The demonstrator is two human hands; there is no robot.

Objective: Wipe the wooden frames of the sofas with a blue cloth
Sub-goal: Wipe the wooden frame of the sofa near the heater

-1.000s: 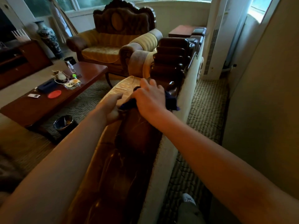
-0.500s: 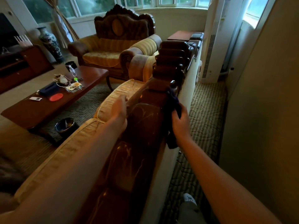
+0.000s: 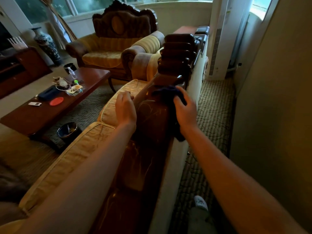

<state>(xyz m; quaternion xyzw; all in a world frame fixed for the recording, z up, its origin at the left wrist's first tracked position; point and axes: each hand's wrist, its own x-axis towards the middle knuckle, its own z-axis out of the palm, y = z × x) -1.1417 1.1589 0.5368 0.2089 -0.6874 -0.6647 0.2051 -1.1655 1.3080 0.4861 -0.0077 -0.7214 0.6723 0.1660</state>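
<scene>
The dark polished wooden frame (image 3: 148, 132) runs along the top of the sofa back, straight ahead of me, ending in carved ridges (image 3: 177, 53). My right hand (image 3: 184, 110) presses a dark blue cloth (image 3: 166, 92) on the right side of the frame top; part of the cloth hangs down behind my wrist. My left hand (image 3: 125, 109) rests with relaxed fingers on the frame's left edge, beside the yellow back cushion (image 3: 108, 112). A second sofa with a carved wooden crest (image 3: 124, 19) stands at the back.
A wooden coffee table (image 3: 50, 108) with clutter stands left, a small bin (image 3: 67, 130) under its edge. A vase (image 3: 46, 44) and cabinet (image 3: 22, 65) are far left. A narrow carpeted gap (image 3: 212, 115) runs between sofa back and wall (image 3: 270, 115). My shoe (image 3: 200, 202) shows below.
My right hand has come up from the rear side of the frame onto its top with the cloth. My left hand stays by the cushion edge, slid a little forward.
</scene>
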